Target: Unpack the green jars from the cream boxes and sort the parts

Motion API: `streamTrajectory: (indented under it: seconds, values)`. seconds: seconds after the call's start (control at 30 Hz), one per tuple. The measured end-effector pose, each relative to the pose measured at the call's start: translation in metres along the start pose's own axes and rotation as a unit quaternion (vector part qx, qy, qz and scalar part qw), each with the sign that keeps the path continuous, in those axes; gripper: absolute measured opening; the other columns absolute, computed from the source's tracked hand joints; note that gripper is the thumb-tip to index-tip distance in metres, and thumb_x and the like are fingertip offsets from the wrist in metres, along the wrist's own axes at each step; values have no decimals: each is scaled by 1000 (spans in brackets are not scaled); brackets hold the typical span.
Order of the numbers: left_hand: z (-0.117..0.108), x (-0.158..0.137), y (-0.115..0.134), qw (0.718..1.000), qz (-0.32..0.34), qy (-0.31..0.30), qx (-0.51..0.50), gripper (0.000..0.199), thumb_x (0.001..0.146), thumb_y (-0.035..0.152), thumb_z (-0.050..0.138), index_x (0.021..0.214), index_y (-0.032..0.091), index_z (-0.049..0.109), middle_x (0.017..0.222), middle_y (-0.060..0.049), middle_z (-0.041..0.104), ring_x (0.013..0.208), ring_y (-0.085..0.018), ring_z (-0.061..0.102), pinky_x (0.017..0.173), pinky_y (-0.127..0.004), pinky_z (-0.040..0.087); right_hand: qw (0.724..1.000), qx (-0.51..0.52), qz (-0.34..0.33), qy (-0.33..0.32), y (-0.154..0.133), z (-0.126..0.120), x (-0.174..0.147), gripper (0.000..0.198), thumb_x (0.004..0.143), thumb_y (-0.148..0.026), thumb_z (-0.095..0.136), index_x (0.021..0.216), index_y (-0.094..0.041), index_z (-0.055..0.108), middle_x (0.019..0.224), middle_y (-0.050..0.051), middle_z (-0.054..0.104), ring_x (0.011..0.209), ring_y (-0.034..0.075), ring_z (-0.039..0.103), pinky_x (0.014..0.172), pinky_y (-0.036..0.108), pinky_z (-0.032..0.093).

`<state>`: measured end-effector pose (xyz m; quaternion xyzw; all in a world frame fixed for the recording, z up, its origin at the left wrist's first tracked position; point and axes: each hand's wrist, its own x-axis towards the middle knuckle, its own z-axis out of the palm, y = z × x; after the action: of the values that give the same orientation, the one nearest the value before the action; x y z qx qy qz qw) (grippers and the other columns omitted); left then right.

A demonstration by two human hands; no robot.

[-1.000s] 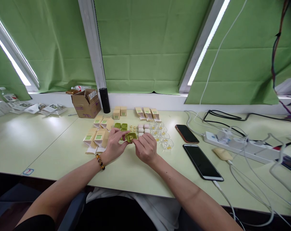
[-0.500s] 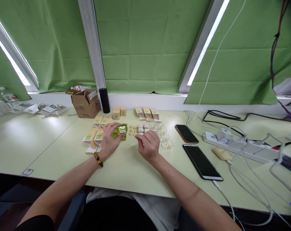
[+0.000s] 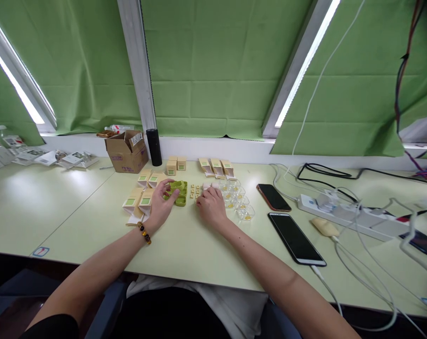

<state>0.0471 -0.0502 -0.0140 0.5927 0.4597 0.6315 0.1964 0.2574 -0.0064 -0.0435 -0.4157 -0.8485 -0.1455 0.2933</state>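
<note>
My left hand [image 3: 163, 201] has its thumb and fingers closed around a small green plastic piece [image 3: 178, 185], which sits tilted over a green compartmented tray [image 3: 181, 201]. To the right of the tray lie several tiny yellow pieces [image 3: 192, 191] in short rows. Beside them my right hand [image 3: 212, 205] is lowered at the table with its fingertips drawn together; whatever they touch is hidden. Pale pinkish cylinders [image 3: 216, 185] are partly covered by that hand. Just right of it stand several clear plastic cups [image 3: 246, 213] with a yellow spot in each.
Open small cartons [image 3: 131, 201] lie left of my left hand, more cartons [image 3: 216, 168] behind. A cardboard box [image 3: 126, 153] and a black cylinder [image 3: 154, 147] stand at the back. Two phones [image 3: 297, 239], a power strip [image 3: 347, 214] and loose cables occupy the right.
My right hand has moved slightly left and down onto the table beside the tiny yellow pieces. In my left hand the green piece now tilts above the tray; the whitish item seen there is out of sight.
</note>
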Motion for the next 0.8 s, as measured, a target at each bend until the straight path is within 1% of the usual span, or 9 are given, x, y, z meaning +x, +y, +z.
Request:
streamTrajectory:
  seconds: [0.1, 0.17, 0.27, 0.4, 0.47, 0.53, 0.6, 0.7, 0.8]
  values:
    - [1, -1, 2, 1000, -19, -3, -6, 43, 91, 53, 74, 119, 22, 62, 90, -3, 71, 81, -17, 65, 73, -30, 48, 1000, -13, 6, 2, 1, 6, -1, 20, 90, -10, 66, 80, -19, 80, 85, 10, 70, 98, 27, 51, 93, 44, 36]
    - [2, -1, 2, 999, -36, -1, -19, 45, 91, 57, 74, 117, 22, 62, 81, 0, 67, 76, -16, 64, 70, -29, 48, 1000, -17, 4, 7, 3, 9, -2, 22, 91, -11, 65, 78, -20, 80, 84, 10, 70, 98, 27, 51, 95, 44, 35]
    - [3, -3, 2, 996, -60, -11, -65, 47, 89, 59, 75, 114, 21, 62, 81, 0, 68, 76, -16, 68, 72, -30, 53, 1000, -15, -2, 4, 5, 13, -3, 24, 92, -11, 64, 76, -21, 79, 84, 8, 70, 98, 26, 50, 96, 43, 34]
    - [4, -3, 5, 988, -88, -25, -128, 51, 86, 60, 78, 113, 20, 60, 87, -4, 75, 87, -21, 75, 77, -31, 57, 1000, -9, -2, 6, 5, 12, -3, 23, 93, -13, 67, 74, -21, 79, 83, 7, 70, 97, 25, 50, 97, 43, 31]
    - [5, -3, 7, 982, -102, -27, -154, 54, 84, 61, 79, 114, 20, 58, 88, -5, 77, 87, -22, 77, 75, -31, 58, 1000, -2, -8, 28, 6, 7, -3, 22, 93, -15, 67, 75, -21, 78, 83, 7, 70, 96, 25, 50, 96, 42, 31]
    - [6, -3, 10, 978, -113, -26, -173, 55, 85, 63, 78, 112, 20, 58, 91, -6, 78, 82, -21, 77, 72, -31, 57, 998, 7, -7, 69, 8, -1, -3, 21, 95, -16, 66, 77, -21, 78, 83, 6, 70, 94, 24, 51, 95, 41, 31]
    - [7, -3, 12, 977, -115, -25, -179, 50, 86, 64, 75, 104, 19, 60, 92, -6, 78, 76, -19, 76, 67, -28, 55, 993, 17, 6, 119, 10, -9, -4, 22, 96, -16, 64, 79, -21, 76, 83, 5, 70, 92, 23, 52, 93, 41, 31]
    - [7, -3, 15, 977, -125, -33, -167, 48, 90, 65, 70, 88, 17, 61, 80, -6, 75, 66, -15, 70, 59, -25, 46, 985, 39, 21, 169, 12, -18, -6, 22, 98, -17, 62, 79, -21, 73, 79, 5, 68, 90, 23, 53, 91, 40, 32]
    - [7, -3, 14, 972, -154, -46, -171, 54, 92, 69, 66, 80, 17, 61, 64, -4, 70, 58, -13, 63, 56, -25, 41, 981, 67, 6, 181, 9, -21, -10, 22, 97, -16, 62, 78, -21, 71, 77, 4, 66, 87, 22, 53, 88, 39, 33]
